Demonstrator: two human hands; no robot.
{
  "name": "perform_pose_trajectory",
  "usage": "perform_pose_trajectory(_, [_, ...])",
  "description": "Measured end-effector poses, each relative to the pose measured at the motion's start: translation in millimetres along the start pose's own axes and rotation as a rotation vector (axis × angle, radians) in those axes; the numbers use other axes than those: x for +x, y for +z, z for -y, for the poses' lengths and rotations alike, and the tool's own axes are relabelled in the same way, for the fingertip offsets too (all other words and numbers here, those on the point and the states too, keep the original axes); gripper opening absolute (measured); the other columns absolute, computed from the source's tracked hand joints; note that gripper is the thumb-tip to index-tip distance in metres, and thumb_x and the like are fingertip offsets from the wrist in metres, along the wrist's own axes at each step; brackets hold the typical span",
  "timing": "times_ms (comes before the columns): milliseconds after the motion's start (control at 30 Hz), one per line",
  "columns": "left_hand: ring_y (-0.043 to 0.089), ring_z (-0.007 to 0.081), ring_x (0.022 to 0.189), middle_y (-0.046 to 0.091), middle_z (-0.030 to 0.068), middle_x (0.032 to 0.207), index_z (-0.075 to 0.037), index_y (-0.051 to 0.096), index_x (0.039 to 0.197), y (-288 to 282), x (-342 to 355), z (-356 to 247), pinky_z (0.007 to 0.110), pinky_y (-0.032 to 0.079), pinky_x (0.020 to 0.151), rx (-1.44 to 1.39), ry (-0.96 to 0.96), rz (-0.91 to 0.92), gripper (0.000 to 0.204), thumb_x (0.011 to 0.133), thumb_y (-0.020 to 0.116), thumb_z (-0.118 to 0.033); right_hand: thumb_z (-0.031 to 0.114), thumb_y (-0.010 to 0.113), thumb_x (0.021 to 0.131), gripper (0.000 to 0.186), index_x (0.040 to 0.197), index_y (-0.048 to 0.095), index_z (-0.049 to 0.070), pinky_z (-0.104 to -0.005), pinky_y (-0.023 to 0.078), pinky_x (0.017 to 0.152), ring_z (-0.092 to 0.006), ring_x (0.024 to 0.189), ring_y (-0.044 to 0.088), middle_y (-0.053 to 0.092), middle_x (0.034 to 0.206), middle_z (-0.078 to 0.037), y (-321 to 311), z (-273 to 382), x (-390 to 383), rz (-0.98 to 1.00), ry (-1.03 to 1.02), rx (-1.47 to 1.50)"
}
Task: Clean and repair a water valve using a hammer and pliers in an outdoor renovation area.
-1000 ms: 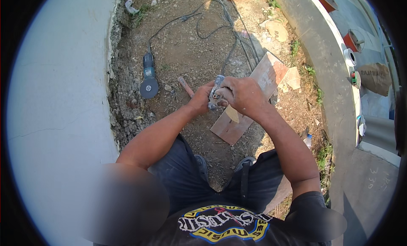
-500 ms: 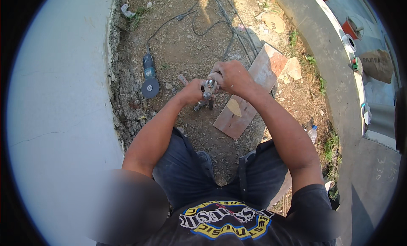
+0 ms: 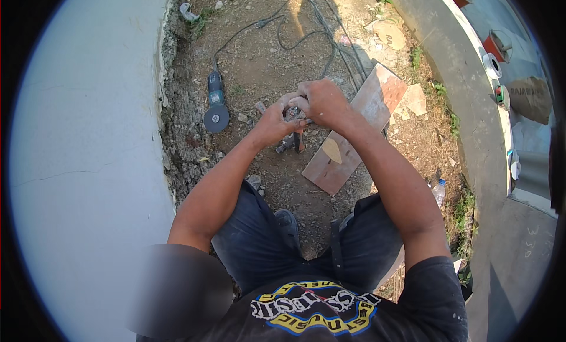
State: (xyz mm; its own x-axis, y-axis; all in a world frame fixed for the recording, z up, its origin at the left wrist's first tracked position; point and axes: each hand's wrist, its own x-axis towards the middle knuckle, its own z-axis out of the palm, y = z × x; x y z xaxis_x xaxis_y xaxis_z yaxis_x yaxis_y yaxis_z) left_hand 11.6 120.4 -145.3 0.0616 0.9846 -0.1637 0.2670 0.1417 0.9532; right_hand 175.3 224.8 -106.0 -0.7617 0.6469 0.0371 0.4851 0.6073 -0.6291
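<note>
Jointly, the left hand (image 3: pixel 276 126) and right hand (image 3: pixel 324 101) clamp their grip around a metallic piece (image 3: pixel 293 112).

Operator apparel: T-shirt (image 3: pixel 433 306), trousers (image 3: pixel 233 239), shoes (image 3: pixel 287 222).
Shirt black, short-sleeved, pale-specked; chest print (image 3: pixel 318 309) white-lettered, yellow-banded, blue-edged. Trousers dark blue-grey, dark strap (image 3: pixel 336 248) hanging. Shoes greyish. Left hand (image 3: pixel 273 126), right hand (image 3: pixel 326 104): ungloved.

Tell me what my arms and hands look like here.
The left hand and right hand are bare, without gloves, and both forearms are bare, with no watch or bracelet showing. The right sleeve is short and black, with pale specks; the left sleeve is a dark blur, its details hidden.
</note>
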Motion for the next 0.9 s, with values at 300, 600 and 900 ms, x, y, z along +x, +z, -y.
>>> perform_pose_trajectory(300, [0.06, 0.0102, 0.095, 0.069, 0.002, 0.104, -0.003, 0.071, 0.116, -2.7, -0.3, 2.3, 0.031, 0.052, 0.083, -0.052, 0.022, 0.013, 0.032, 0.103, 0.064, -0.031, 0.03, 0.068, 0.088, 0.031, 0.082, 0.071, 0.0, -0.0524, 0.055, 0.078, -0.0433, 0.086, 0.069, 0.07, 0.082, -0.023, -4.9, 10.0, -1.2, 0.004, 0.025, -0.045])
perform_pose_trajectory(600, [0.059, 0.0079, 0.086, 0.067, 0.0006, 0.096, 0.0, 0.07, 0.111, -21.4, 4.4, 36.1, 0.026, 0.05, 0.078, -0.226, -0.144, -0.137, 0.022, 0.104, 0.061, -0.019, 0.023, 0.067, 0.091, 0.027, 0.096, 0.072, -0.003, -0.0508, 0.055, 0.085, -0.0427, 0.092, 0.072, 0.074, 0.094, -0.023, 83.5, 58.9, -21.5, 0.713, -0.135, -0.107])
perform_pose_trajectory(900, [0.063, 0.0092, 0.082, 0.065, 0.0016, 0.092, 0.002, 0.07, 0.113, 25.6, 15.6, 14.8, 0.028, 0.058, 0.07, -0.089, -0.011, -0.051, 0.021, 0.104, 0.061, -0.015, 0.021, 0.056, 0.096, 0.041, 0.132, 0.062, 0.003, -0.0531, 0.041, 0.105, -0.0378, 0.127, 0.051, 0.058, 0.137, -0.021, 328.7, -45.5, -55.3, -0.176, 0.144, -0.413])
